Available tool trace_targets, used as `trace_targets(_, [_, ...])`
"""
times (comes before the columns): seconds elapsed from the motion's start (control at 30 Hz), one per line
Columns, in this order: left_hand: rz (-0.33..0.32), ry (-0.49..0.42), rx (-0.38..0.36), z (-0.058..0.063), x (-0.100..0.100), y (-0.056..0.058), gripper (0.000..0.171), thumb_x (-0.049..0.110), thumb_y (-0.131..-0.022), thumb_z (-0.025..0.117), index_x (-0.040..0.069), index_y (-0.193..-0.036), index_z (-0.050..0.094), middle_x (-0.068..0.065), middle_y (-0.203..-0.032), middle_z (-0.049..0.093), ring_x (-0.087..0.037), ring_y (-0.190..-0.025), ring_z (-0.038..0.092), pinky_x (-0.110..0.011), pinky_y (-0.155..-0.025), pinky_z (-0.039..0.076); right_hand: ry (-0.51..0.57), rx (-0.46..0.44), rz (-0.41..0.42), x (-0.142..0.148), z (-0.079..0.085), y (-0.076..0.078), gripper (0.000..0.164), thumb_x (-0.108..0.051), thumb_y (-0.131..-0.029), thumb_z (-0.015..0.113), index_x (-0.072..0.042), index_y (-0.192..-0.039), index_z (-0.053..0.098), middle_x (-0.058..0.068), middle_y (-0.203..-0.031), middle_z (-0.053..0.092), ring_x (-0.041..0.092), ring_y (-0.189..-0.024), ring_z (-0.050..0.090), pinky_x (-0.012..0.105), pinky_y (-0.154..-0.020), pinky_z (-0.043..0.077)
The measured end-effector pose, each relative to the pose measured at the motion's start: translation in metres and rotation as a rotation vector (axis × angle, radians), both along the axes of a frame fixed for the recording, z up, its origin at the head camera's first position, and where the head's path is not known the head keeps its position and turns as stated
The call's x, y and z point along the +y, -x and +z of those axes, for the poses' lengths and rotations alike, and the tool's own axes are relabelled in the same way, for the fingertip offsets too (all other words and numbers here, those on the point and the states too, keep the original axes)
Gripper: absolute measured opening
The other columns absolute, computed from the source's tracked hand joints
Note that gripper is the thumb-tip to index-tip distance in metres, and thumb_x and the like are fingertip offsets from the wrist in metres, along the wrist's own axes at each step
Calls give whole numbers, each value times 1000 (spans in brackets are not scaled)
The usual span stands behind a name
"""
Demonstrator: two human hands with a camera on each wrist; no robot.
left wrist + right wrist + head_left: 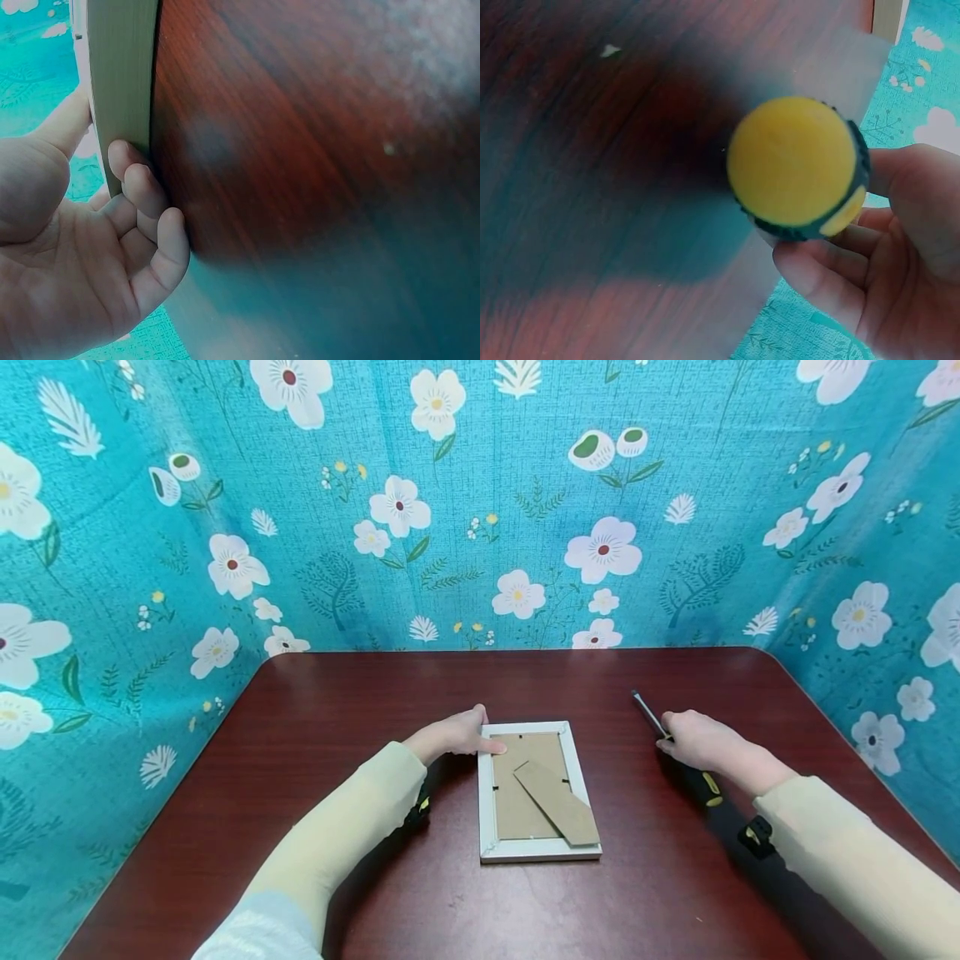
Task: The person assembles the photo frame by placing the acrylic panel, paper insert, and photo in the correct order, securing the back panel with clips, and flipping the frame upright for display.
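Note:
A white picture frame (487, 814) lies face down on the dark red table, its brown backing board (513, 810) upward. The stand leg (558, 806) slants across the board to the lower right corner. My left hand (459, 732) grips the frame's upper left side, thumb over the back. In the left wrist view, its fingers (146, 191) curl against the frame's side edge (124, 82). Off to the right, my right hand (701, 739) holds a screwdriver (648, 714), its shaft pointing away to the upper left. The handle's round yellow end (791, 161) faces the right wrist camera.
The table (360, 693) has rounded far corners. Behind it and along both sides hangs a turquoise flowered curtain (465, 552). Small dark metal tabs (566, 781) stick out at the inner edges of the frame. A black wrist device (757, 837) shows below the right sleeve.

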State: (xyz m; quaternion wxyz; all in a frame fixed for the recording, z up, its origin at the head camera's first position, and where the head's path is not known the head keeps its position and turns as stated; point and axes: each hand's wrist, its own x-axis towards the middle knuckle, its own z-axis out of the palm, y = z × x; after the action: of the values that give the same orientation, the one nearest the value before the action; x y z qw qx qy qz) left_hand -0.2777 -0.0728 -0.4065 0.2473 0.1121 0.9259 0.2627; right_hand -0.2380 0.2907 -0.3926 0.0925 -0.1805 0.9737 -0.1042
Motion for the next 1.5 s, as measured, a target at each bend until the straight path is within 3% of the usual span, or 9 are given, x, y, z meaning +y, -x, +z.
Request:
trace_targets(0.5, [-4, 21, 17, 1, 2, -2, 47, 34, -86, 75, 8, -107, 43, -8, -81, 49, -17, -64, 46, -27, -56, 38, -28, -54, -13, 6, -6, 1, 19, -10, -92, 63, -2, -81, 50, 6, -66, 47, 17, -55, 46, 30, -50, 40])
trace_targets(1.13, [17, -18, 17, -1, -2, -2, 47, 36, -85, 76, 9, -106, 43, -8, -86, 53, -19, -75, 51, -29, -62, 40, -58, -105, -52, 4, -4, 3, 22, -19, -95, 63, -2, -86, 51, 6, -68, 48, 17, -55, 48, 30, -52, 41])
trace_targets(1.5, [-42, -43, 26, 0, -7, -1, 43, 36, -90, 70, 8, -106, 43, -9, -82, 55, -17, -67, 50, -26, -58, 39, -34, -129, -90, 2, 1, 2, 21, -21, -96, 61, -3, -87, 52, 5, -68, 51, 16, -54, 51, 31, -52, 42])
